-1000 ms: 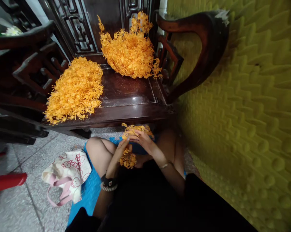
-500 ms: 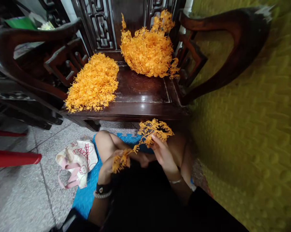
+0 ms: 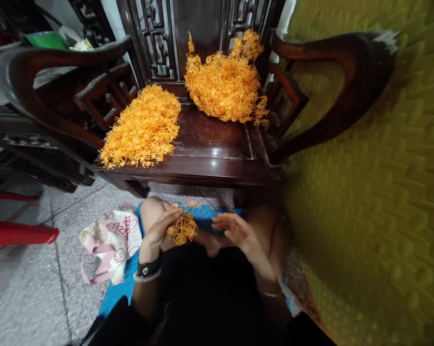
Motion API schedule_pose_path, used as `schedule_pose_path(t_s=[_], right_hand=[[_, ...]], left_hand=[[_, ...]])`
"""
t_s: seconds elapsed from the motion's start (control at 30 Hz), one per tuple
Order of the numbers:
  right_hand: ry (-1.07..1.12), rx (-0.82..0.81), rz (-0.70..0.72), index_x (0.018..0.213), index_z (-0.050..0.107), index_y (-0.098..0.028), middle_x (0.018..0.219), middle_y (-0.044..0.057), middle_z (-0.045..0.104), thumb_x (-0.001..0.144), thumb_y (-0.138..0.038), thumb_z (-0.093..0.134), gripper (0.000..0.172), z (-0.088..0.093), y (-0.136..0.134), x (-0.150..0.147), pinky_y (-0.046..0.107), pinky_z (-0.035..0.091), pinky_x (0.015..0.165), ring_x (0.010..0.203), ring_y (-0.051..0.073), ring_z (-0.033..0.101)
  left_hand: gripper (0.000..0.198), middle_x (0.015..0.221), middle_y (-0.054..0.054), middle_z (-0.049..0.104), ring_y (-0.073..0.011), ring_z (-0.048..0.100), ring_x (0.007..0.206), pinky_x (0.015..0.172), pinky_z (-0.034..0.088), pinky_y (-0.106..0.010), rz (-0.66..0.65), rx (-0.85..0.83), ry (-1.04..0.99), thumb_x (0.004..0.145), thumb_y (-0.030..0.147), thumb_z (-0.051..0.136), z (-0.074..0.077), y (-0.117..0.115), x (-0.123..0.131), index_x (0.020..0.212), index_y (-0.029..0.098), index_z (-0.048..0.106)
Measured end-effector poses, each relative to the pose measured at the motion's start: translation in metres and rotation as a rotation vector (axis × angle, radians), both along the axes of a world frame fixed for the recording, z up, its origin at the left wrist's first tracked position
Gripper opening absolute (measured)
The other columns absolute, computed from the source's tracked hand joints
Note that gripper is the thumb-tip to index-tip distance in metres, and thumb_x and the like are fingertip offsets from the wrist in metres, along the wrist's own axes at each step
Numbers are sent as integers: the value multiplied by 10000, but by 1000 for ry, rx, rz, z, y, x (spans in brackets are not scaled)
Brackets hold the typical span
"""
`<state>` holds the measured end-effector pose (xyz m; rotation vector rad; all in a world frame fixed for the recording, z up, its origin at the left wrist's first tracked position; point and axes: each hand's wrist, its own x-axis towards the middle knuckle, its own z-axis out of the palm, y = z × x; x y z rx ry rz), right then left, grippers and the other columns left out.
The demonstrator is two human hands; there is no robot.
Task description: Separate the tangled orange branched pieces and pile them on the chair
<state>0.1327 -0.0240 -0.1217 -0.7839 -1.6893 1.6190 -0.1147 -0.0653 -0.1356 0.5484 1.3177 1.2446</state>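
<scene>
We see the left hand (image 3: 159,229) low in frame, just over the left knee. Its fingers (image 3: 170,217) are closed on a small orange bunch (image 3: 183,230) of thin branching pieces. The bunch sits at the fingertips, above the blue mat (image 3: 123,288) and below the chair's front edge.

The right hand (image 3: 238,233) is near the bunch but not touching it. Its fingers (image 3: 222,222) are spread and loose, palm open and empty.

The dark wooden chair (image 3: 209,144) carries two more lots of the same orange stuff. A flat pile (image 3: 142,127) lies at the seat's front left. A taller heap (image 3: 224,89) leans on the backrest at rear right. We read them as apart, with bare seat between.

A black watch (image 3: 150,267) and a bead bracelet sit on the left wrist. A printed tote bag (image 3: 110,240) lies on the tiled floor (image 3: 32,298), left of the knee and touching the mat edge. There is a red bar (image 3: 18,234) at far left and a yellow foam wall (image 3: 364,202) along the right.
</scene>
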Motion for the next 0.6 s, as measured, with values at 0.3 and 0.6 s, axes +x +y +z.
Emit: schedule_pose_path(t_s=[0.3, 0.6], right_hand=[[176, -54, 357, 1240, 530, -178, 1117, 107, 623, 585, -607, 778, 821, -7, 24, -56, 379, 453, 934, 1028, 229, 593], [90, -283, 487, 873, 601, -154, 784, 0, 585, 713, -509, 735, 412, -1, 25, -53, 248, 453, 674, 700, 114, 544]], left_hand=[[358, 634, -8, 609, -118, 547, 556, 524, 442, -224, -204, 150, 5, 680, 484, 740, 29, -11, 10, 729, 144, 635], [296, 511, 94, 398, -45, 295, 397, 401, 170, -161, -193, 299, 191, 863, 461, 573, 28, 2, 12, 978, 205, 480]])
